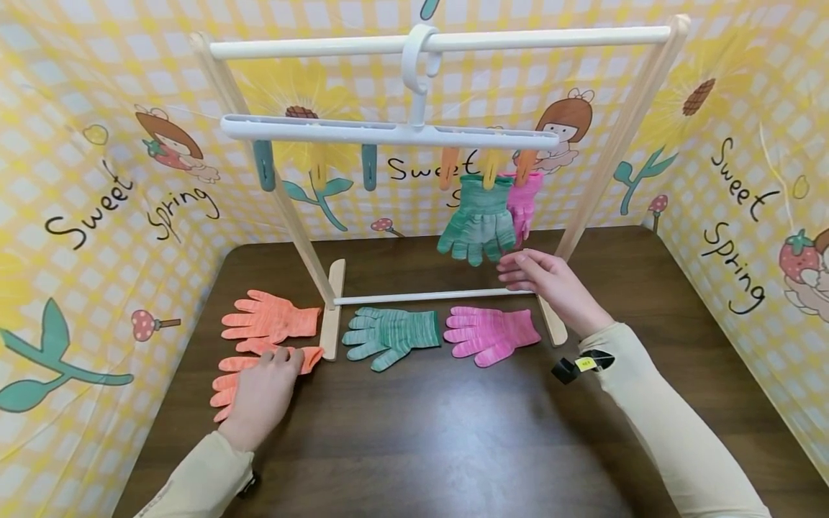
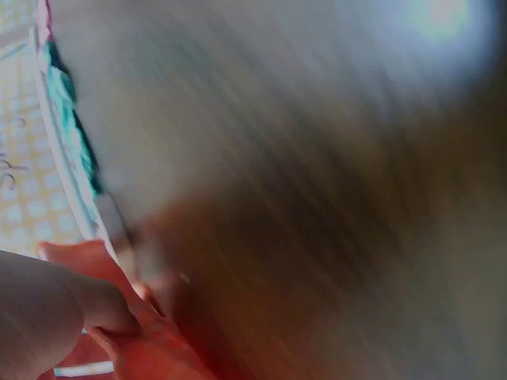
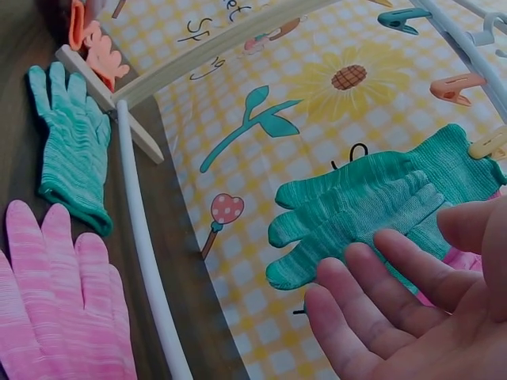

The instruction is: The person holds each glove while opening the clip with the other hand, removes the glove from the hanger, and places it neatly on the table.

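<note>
My left hand [image 1: 267, 388] grips the nearer orange glove [image 1: 224, 383] close to its cuff, and covers much of it. In the left wrist view the bunched orange fabric [image 2: 154, 340] shows at my fingers. Another orange glove [image 1: 268, 318] lies flat just behind. My right hand [image 1: 537, 275], fingers loosely extended and holding nothing, is just below and right of a hanging green glove [image 1: 481, 216]. A yellow clothespin [image 1: 491, 170] holds that glove by the cuff. Partly hidden behind it, a pink glove [image 1: 526, 201] hangs near an orange clothespin [image 1: 526, 167].
A light grey clip hanger [image 1: 388, 134] hangs from the white top rod [image 1: 537, 39] of a wooden-sided rack. More clothespins [image 1: 369, 167] line it. A green glove [image 1: 391, 335] and a pink glove [image 1: 490, 334] lie on the dark table [image 1: 414, 446] before the lower bar [image 1: 434, 296].
</note>
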Demonstrator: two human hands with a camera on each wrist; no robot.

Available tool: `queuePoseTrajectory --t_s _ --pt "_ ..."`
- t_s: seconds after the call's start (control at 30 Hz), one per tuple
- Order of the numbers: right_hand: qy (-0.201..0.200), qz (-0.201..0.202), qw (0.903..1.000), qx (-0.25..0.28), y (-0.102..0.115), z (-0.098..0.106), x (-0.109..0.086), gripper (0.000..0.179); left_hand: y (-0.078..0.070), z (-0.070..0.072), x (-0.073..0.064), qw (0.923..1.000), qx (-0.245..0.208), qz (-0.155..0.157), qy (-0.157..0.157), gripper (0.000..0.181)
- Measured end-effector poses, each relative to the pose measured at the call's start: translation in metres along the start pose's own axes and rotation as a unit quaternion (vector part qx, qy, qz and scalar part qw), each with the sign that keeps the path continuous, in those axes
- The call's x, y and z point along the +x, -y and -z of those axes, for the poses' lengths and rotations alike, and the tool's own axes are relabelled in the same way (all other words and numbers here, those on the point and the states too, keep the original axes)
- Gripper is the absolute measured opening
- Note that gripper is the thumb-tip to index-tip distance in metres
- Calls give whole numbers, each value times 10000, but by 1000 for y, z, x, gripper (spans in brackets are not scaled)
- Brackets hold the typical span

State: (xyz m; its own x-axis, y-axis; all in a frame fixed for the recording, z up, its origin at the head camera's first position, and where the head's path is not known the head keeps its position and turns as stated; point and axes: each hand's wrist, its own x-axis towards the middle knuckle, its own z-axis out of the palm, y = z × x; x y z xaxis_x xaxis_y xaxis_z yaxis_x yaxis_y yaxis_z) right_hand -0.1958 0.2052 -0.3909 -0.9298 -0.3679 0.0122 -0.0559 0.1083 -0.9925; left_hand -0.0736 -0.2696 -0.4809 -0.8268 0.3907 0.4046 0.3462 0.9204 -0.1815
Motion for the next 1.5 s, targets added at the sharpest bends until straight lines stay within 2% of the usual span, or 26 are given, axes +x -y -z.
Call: queuePoseTrajectory --t_s 0.07,0.13,0.2,0.27,0.37,0.47,0.67,0.83,0.93,1.1,1.23,1.37,1.5 --pt "10 21 10000 -20 0 0 0 46 -5 5 0 9995 316 48 32 14" --pt "19 42 10000 -49 0 0 -1 46 -9 9 0 9989 430 156 88 16" --pt "2 44 10000 -58 -1 0 -1 47 -11 11 0 9976 564 268 298 16" --pt "-2 28 10000 -60 -1 0 -1 47 -10 12 0 9961 501 443 570 16" --pt "28 9 10000 -51 -2 -1 -1 47 -7 9 -2 9946 342 633 750 16" --pt "59 7 10000 -45 -2 -2 -1 47 -3 3 -4 9964 112 658 520 21" --pt "46 31 10000 -13 -2 -1 -2 47 0 -2 -2 9969 -414 676 -4 44" --pt "50 53 10000 -48 -2 0 -3 46 -2 0 0 9974 -424 519 -263 36" --pt "68 37 9999 -83 -3 0 -3 46 -2 0 -1 9982 -290 496 -179 28" --pt "108 36 9998 -178 -2 0 -3 47 -4 2 -1 9969 -307 713 82 26" --pt "119 91 9994 -311 2 -1 -3 45 -5 4 2 9961 -271 828 171 21" --pt "40 152 9985 -522 12 -2 -4 43 -7 8 10 9972 -238 709 81 17" --pt "-158 273 9969 -723 23 -1 -2 42 -14 15 25 9969 -520 583 119 16"
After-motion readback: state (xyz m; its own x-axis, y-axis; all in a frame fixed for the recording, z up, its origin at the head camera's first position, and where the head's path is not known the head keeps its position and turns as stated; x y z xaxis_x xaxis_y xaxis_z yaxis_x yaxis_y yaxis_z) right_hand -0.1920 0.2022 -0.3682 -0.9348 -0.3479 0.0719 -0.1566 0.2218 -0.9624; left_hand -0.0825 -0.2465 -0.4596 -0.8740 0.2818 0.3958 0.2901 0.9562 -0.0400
